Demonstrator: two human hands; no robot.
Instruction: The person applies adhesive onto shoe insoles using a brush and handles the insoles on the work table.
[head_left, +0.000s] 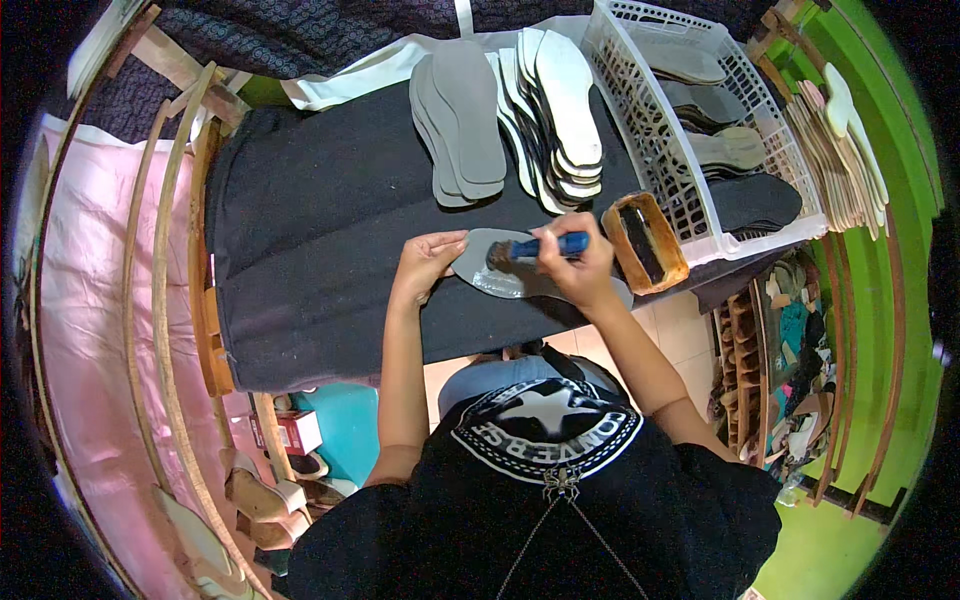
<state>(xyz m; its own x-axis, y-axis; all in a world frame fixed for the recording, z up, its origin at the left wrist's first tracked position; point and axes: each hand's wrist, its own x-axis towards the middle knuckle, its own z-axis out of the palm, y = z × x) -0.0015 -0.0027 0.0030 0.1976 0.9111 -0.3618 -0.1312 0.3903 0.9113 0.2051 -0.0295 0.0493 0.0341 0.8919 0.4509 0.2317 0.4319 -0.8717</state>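
Observation:
A grey insole (484, 246) lies crosswise on the black-covered table near its front edge. Its left end is pinched between the thumb and fingers of my left hand (426, 268). My right hand (582, 264) grips a brush (573, 244) by its blue handle, and the dark bristles rest on the insole's left half. A wet, shiny, whitish patch shows on the surface beside the bristles. The right part of the insole is partly hidden under my right hand and forearm. Just right of that hand stands a tan rectangular tub (672, 276) with dark residue inside.
Grey insoles (466, 115) and white insoles with black edges (566, 95) lie in stacks at the table's far side. A white plastic crate (700, 225) at the right holds more soles. Beyond it, thin sole-shaped pieces (840, 160) stand in a row. A shelf (740, 370) sits lower right.

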